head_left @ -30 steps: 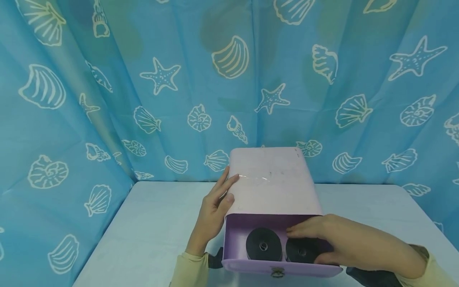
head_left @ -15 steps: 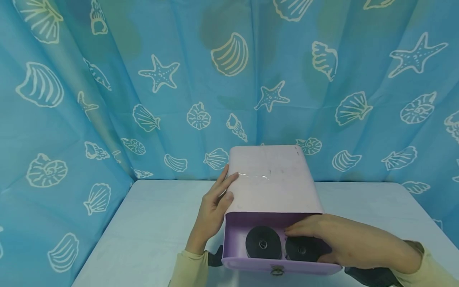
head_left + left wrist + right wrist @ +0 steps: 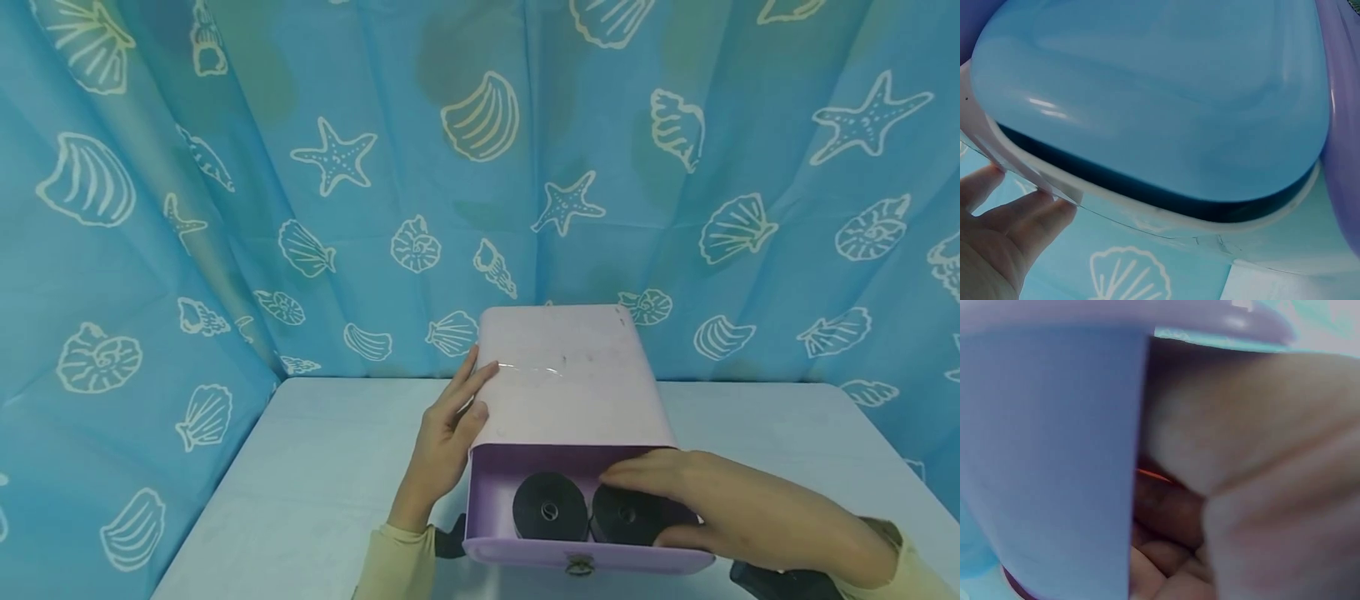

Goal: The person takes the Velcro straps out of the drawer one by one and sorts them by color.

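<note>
A pale pink box (image 3: 566, 375) has its purple drawer (image 3: 491, 500) pulled out toward me. Side by side in the drawer are two black round rolls, a left roll (image 3: 532, 504) and a right roll (image 3: 611, 521), each with a small ring at its centre. My right hand (image 3: 720, 500) reaches in from the right and grips the right roll, fingers behind it and thumb at its front right. With fingers spread, my left hand (image 3: 442, 450) rests against the box's left side, fingertips at the top edge. In the right wrist view, the drawer's wall (image 3: 1054, 456) hides part of my right hand.
A metal latch (image 3: 580, 567) sits on the drawer's front lip. The box stands on a pale table (image 3: 337, 467), and a blue curtain (image 3: 360, 275) with shell and starfish prints hangs behind it.
The right roll has shifted slightly left in the drawer, and the gap to the left roll has closed. My left hand stays in place on the box.
</note>
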Demonstrator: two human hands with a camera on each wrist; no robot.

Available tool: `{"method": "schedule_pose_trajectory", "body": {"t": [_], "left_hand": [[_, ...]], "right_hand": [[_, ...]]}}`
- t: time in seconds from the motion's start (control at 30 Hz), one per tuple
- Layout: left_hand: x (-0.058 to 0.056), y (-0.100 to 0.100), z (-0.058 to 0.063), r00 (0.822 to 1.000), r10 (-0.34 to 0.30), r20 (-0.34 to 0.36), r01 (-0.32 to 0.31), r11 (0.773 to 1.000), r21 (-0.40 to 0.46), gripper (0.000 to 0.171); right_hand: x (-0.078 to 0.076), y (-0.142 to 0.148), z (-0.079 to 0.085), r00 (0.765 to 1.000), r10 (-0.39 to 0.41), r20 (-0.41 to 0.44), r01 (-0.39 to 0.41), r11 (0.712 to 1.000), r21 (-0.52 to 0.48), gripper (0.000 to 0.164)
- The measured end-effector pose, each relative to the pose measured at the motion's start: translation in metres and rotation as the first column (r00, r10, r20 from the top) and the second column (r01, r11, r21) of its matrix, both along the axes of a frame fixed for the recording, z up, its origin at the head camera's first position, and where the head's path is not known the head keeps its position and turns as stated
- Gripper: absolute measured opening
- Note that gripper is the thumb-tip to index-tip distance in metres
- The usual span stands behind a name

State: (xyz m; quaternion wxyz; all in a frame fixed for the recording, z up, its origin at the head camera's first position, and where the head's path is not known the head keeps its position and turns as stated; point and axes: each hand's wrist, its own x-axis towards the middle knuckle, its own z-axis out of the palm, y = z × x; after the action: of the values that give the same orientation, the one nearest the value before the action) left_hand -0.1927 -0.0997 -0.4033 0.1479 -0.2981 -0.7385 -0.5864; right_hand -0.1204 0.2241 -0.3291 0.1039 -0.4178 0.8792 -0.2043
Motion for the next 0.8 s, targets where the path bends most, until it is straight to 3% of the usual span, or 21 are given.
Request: {"method": "schedule_pose_trajectory", "body": {"t": [0.37, 0.5, 0.7, 0.8], "left_hand": [[0.001, 0.0, 0.001, 1.0, 0.003, 0.002, -0.003, 1.0, 0.003, 0.043], [0.002, 0.0, 0.001, 1.0, 0.007, 0.007, -0.007, 1.0, 0.001, 0.043], [0.002, 0.0, 0.001, 1.0, 0.004, 0.013, -0.004, 1.0, 0.001, 0.043], [0.002, 0.001, 0.002, 1.0, 0.004, 0.009, -0.004, 1.0, 0.002, 0.043]], "right_hand": [[0.009, 0.007, 0.0, 0.994, -0.11, 0.003, 0.11, 0.994, -0.011, 0.07], [0.012, 0.013, -0.003, 0.99, -0.142, -0.001, 0.141, 0.986, -0.092, 0.069], [0.016, 0.017, -0.006, 0.983, -0.164, -0.083, 0.141, 0.962, -0.236, 0.066], [0.021, 0.016, -0.004, 0.967, -0.241, -0.084, 0.208, 0.933, -0.294, 0.066]]}}
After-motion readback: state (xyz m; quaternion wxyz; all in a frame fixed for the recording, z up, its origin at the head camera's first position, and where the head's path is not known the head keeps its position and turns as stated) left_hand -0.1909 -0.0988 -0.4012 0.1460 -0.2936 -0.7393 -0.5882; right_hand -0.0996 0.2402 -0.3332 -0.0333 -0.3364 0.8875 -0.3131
